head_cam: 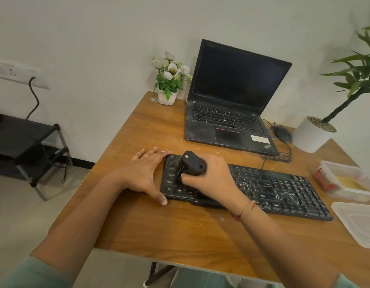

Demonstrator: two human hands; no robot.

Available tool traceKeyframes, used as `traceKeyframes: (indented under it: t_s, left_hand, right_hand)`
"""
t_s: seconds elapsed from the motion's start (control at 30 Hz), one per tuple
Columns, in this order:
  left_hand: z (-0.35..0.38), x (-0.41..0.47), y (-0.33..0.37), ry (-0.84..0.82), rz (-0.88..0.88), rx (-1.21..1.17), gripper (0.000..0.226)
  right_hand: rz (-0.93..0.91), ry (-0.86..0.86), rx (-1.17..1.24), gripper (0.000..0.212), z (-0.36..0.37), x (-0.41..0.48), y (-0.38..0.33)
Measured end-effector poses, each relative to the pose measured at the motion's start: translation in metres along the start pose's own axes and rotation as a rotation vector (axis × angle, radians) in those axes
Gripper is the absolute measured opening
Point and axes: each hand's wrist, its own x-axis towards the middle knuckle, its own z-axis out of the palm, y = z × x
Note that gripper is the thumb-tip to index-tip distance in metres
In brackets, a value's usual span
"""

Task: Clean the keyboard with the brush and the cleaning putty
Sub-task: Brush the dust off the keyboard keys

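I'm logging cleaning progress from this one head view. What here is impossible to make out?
- Head view, bristles of the brush: hidden by its body and the right hand.
- Head view, keyboard keys under that hand: covered.
- Head view, container at the right: cut off by the frame edge, contents blurred.
- Head view, key labels farther right: too small.

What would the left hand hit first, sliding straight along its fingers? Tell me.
Probably the laptop's left edge, across bare table; the left hand's fingertips lie at the keyboard's far-left corner. Depth is unclear.
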Motion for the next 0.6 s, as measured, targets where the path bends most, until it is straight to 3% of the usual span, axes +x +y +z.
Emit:
traceKeyframes:
  t_s: [0.1, 0.23, 0.3, 0.5, 0.6]
  left_hand:
    - [0.000, 0.000, 0.000, 0.005, 0.004, 0.002, 0.155]
    - [-0.001, -0.002, 0.003, 0.001, -0.006, -0.019, 0.157]
    - [0.000, -0.001, 0.003, 0.007, -0.005, -0.013, 0.156]
    - [0.000, -0.001, 0.002, -0.010, 0.002, -0.006, 0.155]
    - [-0.001, -0.002, 0.003, -0.005, -0.001, -0.004, 0.156]
  right_hand:
    - [-0.010, -0.161, 0.232, 0.019, -0.009, -0.009, -0.002]
    - [0.106, 0.055, -0.056, 0.018, -0.030, 0.005, 0.020]
    - [0.178, 0.124, -0.022, 0.019, -0.033, 0.006, 0.029]
    - [0.077, -0.204, 0.150, 0.018, -0.026, -0.021, 0.014]
    - [0.096, -0.022, -0.007, 0.018, -0.039, -0.011, 0.028]
